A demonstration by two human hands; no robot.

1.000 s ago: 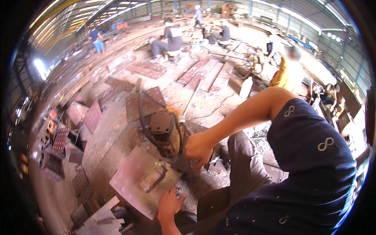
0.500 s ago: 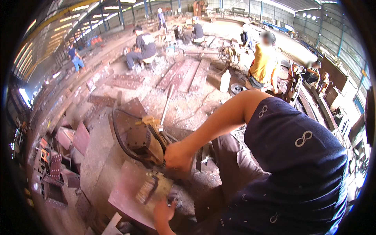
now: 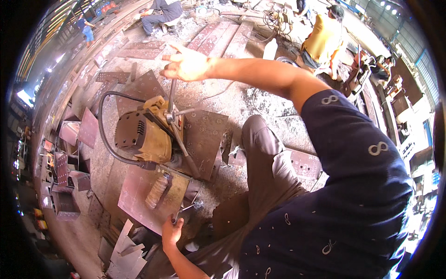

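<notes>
A yellow-and-dark portable drilling machine [image 3: 153,135] stands on brown steel plates, with a black hose curving round its left side. Several lever handles radiate from its hub. My right hand [image 3: 188,65] is above the machine with fingers spread, at the upper end of one lever handle [image 3: 172,93]; it is not wrapped round it. Beside the machine's lower part is a tan, bristly-looking piece [image 3: 159,191] on a yellowish surface. My left hand [image 3: 172,231] is at the near edge of a reddish steel plate [image 3: 134,197], fingers curled together. What they hold is hard to see.
Cut steel pieces and box-shaped brackets [image 3: 65,204] lie at the left. Long plates [image 3: 223,37] lie ahead, near a white bottle [image 3: 270,49]. A person in a yellow shirt [image 3: 323,39] sits at the right; others work farther off. My bent knee [image 3: 260,135] is right of the machine.
My right hand has let go beside the machine and risen to the top of a lever handle, fingers spreading. The levers have turned. The view has tipped downward; my left hand stays by the plate.
</notes>
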